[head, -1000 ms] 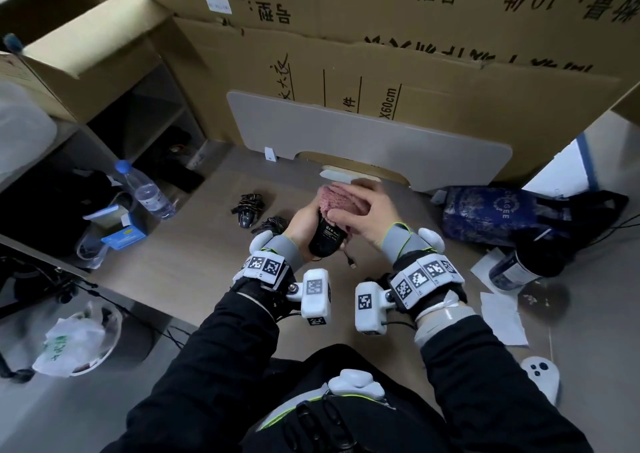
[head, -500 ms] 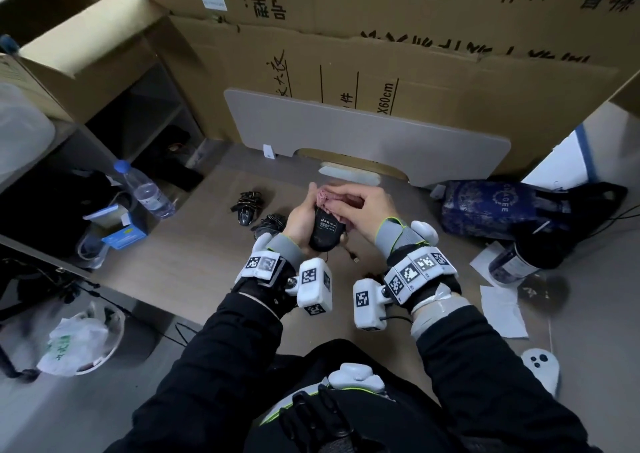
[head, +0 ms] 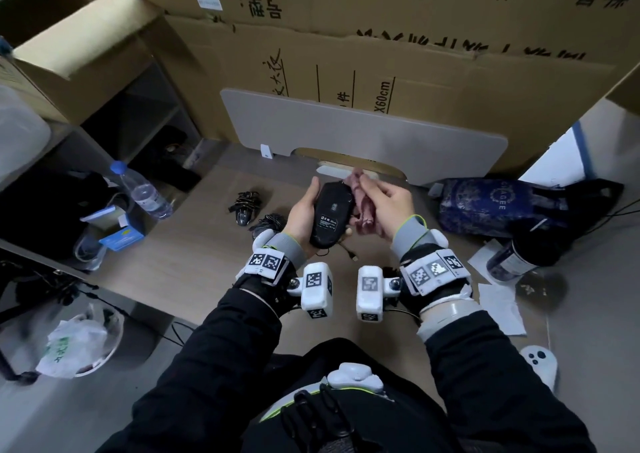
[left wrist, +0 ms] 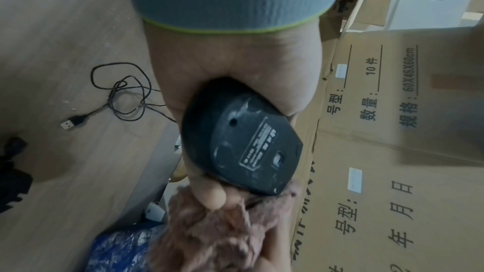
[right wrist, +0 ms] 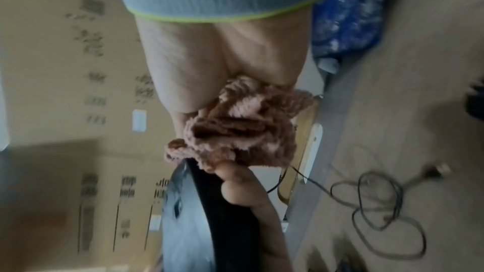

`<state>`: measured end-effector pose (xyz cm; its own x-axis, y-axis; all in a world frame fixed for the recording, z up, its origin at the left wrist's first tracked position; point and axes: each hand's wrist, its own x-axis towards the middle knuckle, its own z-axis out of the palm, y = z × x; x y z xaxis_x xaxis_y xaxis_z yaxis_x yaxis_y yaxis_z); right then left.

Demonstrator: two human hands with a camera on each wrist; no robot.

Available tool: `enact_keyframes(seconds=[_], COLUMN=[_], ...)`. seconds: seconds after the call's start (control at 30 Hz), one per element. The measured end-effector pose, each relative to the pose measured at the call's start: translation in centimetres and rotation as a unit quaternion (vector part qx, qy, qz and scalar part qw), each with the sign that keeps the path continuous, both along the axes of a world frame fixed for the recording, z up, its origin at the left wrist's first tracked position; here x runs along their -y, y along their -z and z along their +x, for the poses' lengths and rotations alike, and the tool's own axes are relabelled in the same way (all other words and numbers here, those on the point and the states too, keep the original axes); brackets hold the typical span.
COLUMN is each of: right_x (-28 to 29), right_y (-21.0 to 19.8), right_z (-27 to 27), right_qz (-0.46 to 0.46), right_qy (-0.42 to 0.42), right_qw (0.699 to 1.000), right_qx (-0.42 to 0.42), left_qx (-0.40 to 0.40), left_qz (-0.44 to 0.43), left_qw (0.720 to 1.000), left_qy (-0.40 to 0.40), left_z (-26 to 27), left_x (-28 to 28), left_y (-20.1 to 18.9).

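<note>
My left hand (head: 304, 210) grips a black wired computer mouse (head: 330, 213) above the desk, with its labelled underside turned up. The same mouse (left wrist: 248, 144) fills the left wrist view, bottom label showing. My right hand (head: 384, 207) holds a bunched pink fluffy cloth (head: 360, 200) against the mouse's right side. In the right wrist view the cloth (right wrist: 241, 123) sits in the palm and touches the mouse's (right wrist: 199, 214) edge. The mouse's thin cable (left wrist: 123, 90) trails loose on the desk and ends in a USB plug (left wrist: 72, 122).
Two more black mice with bundled cables (head: 244, 207) (head: 268, 224) lie left of my hands. A water bottle (head: 142, 189) stands at the left desk edge. At the right are a blue patterned bag (head: 495, 207), a dark jar (head: 519, 255) and paper sheets (head: 502, 300). Cardboard boxes (head: 381, 54) wall the back.
The mouse has been turned so its underside faces up. The cloth has moved from on top of the mouse to its right side, and is bunched tighter in my right hand.
</note>
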<state>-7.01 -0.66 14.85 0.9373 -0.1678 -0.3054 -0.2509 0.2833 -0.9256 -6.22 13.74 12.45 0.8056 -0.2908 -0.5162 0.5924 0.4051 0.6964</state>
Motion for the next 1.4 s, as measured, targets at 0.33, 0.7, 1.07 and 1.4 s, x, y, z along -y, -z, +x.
enact_keyframes(seconds=[0.33, 0.7, 1.07, 1.4], right_x=[-1.5, -1.1, -1.0, 0.3], right_y=[-1.8, -1.7, -0.3, -1.4], right_z=[-1.3, -1.3, -0.5, 1.0], right_qz=[-0.067, -0.088, -0.132, -0.097], right_qy=[-0.096, -0.093, -0.045, 0.066], right_qw=[0.993, 0.992, 0.99, 0.992], right_qx=[0.032, 0.018, 0.015, -0.042], left_qx=[-0.004, -0.035, -0.051, -0.048], left_qz=[0.086, 0.041, 0.042, 0.017], left_qw=[0.995, 0.998, 0.997, 0.994], left_qy=[-0.058, -0.023, 0.039, 0.093], left_z=[0.2, -0.4, -0.5, -0.8], left_x=[-0.1, -0.1, -0.4, -0.5], left_y=[-0.2, -0.8, -1.7, -1.7])
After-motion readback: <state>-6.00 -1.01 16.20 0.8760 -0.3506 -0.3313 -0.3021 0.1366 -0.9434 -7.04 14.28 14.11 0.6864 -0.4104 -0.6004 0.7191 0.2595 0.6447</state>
